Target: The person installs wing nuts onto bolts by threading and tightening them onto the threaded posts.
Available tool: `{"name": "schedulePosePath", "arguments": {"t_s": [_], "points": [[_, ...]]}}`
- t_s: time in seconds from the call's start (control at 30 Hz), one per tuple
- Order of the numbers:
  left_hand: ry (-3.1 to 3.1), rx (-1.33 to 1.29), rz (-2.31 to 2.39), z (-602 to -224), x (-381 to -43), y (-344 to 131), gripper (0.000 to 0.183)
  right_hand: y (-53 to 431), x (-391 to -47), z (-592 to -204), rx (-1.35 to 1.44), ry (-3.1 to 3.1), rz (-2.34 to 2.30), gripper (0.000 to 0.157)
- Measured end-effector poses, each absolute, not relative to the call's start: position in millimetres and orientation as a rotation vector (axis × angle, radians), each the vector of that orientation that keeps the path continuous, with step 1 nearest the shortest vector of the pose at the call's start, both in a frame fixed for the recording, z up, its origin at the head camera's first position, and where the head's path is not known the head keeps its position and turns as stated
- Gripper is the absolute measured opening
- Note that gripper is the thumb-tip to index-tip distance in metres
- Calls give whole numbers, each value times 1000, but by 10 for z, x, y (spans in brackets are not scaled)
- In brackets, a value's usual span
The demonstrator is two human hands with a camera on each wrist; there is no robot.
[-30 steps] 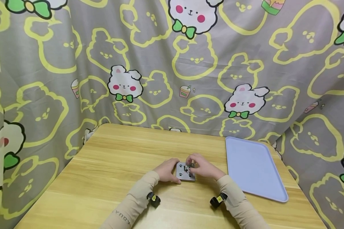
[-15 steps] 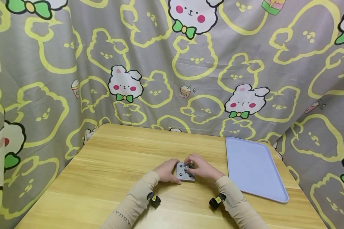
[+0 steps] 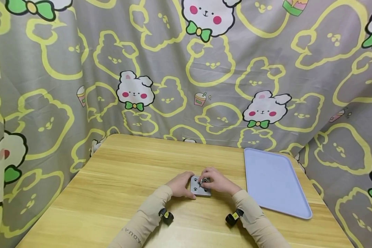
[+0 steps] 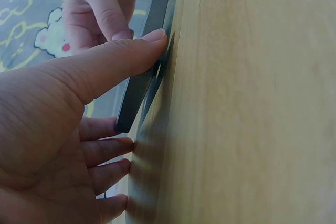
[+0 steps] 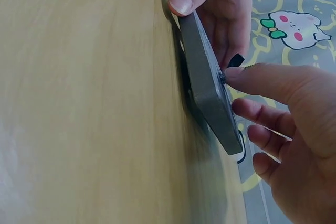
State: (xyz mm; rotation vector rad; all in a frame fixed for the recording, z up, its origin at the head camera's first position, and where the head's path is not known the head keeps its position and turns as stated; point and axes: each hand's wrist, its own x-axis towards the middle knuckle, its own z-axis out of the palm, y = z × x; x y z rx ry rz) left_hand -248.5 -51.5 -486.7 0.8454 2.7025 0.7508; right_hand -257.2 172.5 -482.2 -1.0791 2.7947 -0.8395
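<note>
A square grey metal plate point(image 3: 197, 193) with several round holes is at the middle of the wooden table. My left hand point(image 3: 180, 185) grips it by the left side, the thumb point(image 4: 121, 59) on the near edge and other fingers towards the far side. Over the plate's right part, my right hand point(image 3: 219, 182) pinches a small dark metal piece point(image 3: 201, 182) standing up at the plate's centre. Seen from the right wrist, a black tip of that piece point(image 5: 235, 60) sticks out beyond the thumb. The right fingers hide most of it, so its exact kind cannot be told.
A pale blue rectangular tray point(image 3: 274, 182) lies on the right of the wooden table point(image 3: 127, 165). A grey curtain point(image 3: 173, 69) with cartoon bears hangs behind and at both sides. Each sleeved wrist carries a small black camera.
My right fingers have shifted slightly around the small metal piece, which now stands at another angle. My right wrist has moved a little to the left. The left hand and plate stay put.
</note>
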Motion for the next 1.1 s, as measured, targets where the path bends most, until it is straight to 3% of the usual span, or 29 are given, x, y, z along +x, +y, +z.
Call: {"name": "schedulePosePath", "arguments": {"t_s": [0.3, 0.8, 1.1], "points": [[2705, 839, 749, -4878, -2493, -521, 94, 1673, -2565, -4840, -1031, 2848, -850, 5], [2700, 844, 763, -4853, -2470, -519, 92, 1584, -2522, -4822, -945, 2941, -741, 22], [2706, 870, 756, -4853, -2474, -523, 90, 1671, -2472, -4735, -942, 2858, -877, 15]]}}
